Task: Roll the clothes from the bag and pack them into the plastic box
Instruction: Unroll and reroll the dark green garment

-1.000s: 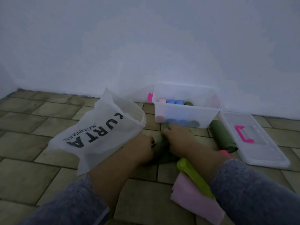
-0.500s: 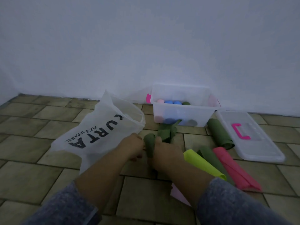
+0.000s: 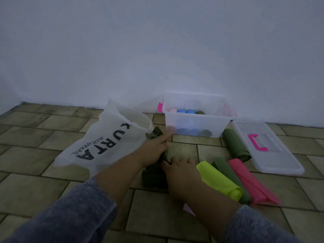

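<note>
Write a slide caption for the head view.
Left hand and right hand hold a dark green cloth on the tiled floor, between the white bag and the plastic box holding rolled clothes.

White bag (image 3: 108, 137), black lettering. Clear plastic box (image 3: 217, 127) shows pink, blue and dark green rolls (image 3: 185, 111). Neon yellow roll (image 3: 217, 178), hot pink roll (image 3: 249, 179), dark green cloth (image 3: 152, 178), olive floor tiles (image 3: 157, 213).
</note>
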